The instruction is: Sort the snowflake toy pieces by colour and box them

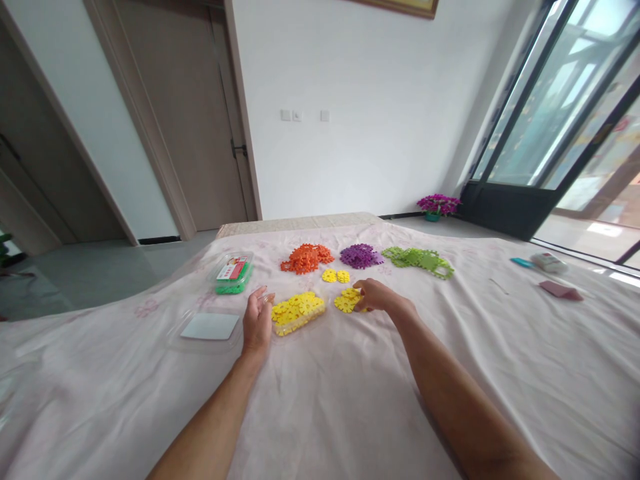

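A clear plastic box (287, 329) filled with yellow snowflake discs (300, 305) stands on the cloth in front of me. My left hand (257, 321) is closed on the box's left end, thumb at the near side. Just right of the box lies a small group of loose yellow discs (345, 303). The fingers of my right hand (374, 295) curl down onto this group and pinch at its right side; the fingertips are partly hidden. Two more yellow discs (336, 275) lie flat a little farther back.
Behind are piles of orange discs (306, 258), purple discs (360, 255) and light green discs (420, 259). At left sit a labelled box of green discs (234, 275) and a clear lid (193, 341) with a white card (210, 326). A pink item (561, 290) lies at far right.
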The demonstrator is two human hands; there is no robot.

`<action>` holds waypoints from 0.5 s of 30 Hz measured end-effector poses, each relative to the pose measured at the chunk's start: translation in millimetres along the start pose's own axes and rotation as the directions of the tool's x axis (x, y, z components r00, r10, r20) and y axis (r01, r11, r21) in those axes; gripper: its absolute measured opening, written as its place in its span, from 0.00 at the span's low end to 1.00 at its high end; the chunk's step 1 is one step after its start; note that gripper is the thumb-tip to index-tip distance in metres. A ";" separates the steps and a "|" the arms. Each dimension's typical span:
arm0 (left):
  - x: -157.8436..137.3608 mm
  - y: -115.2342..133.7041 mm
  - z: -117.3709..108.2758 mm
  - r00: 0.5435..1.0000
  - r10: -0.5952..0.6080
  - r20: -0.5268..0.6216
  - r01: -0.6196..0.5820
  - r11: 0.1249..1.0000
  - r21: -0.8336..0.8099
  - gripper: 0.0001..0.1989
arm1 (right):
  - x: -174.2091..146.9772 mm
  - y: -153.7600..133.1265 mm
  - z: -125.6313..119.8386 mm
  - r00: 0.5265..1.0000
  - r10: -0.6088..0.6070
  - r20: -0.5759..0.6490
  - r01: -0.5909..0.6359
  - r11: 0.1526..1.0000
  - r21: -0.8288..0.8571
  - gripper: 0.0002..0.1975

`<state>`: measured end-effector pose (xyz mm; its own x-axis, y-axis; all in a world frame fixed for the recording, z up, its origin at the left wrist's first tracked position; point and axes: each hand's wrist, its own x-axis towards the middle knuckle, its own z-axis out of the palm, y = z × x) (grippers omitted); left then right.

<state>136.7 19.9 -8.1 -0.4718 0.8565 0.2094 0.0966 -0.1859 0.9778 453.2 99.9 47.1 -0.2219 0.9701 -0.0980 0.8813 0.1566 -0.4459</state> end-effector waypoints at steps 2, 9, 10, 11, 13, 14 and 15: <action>-0.1 0.7 0.0 1.000 -0.008 0.006 0.008 1.000 -0.007 0.22 | 6.9 -3.0 6.2 0.993 -0.047 -0.107 0.049 0.999 0.013 0.30; -0.4 3.8 0.8 1.000 -0.021 -0.003 0.021 1.000 -0.006 0.22 | 11.1 9.6 4.9 0.975 0.001 -0.222 0.019 0.996 0.087 0.15; -0.3 3.6 0.9 1.000 -0.022 -0.005 0.022 1.000 -0.001 0.22 | 10.4 11.6 4.4 0.981 0.009 -0.192 0.005 0.997 0.076 0.16; -0.2 3.2 1.0 1.000 -0.023 -0.006 0.023 1.000 0.002 0.22 | 9.9 12.8 4.5 0.986 0.012 -0.165 -0.002 0.998 0.060 0.17; 0.3 1.5 0.9 1.000 -0.019 -0.005 0.019 1.000 0.005 0.22 | 9.4 12.2 6.4 0.989 0.006 -0.147 -0.004 1.000 0.016 0.18; 0.6 0.3 0.7 1.000 -0.008 -0.004 0.008 1.000 0.009 0.22 | 9.4 11.0 8.0 0.988 -0.001 -0.152 0.001 1.000 -0.002 0.18; 1.0 -1.1 0.4 1.000 0.007 -0.003 -0.007 1.000 0.016 0.22 | 9.7 9.5 9.6 0.987 -0.005 -0.159 0.004 1.000 -0.008 0.17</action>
<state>136.5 21.1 -8.9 -0.4741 0.8535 0.2162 0.1137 -0.1841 0.9763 455.5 109.0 33.4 -0.1569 0.9865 0.0473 0.8837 0.1617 -0.4392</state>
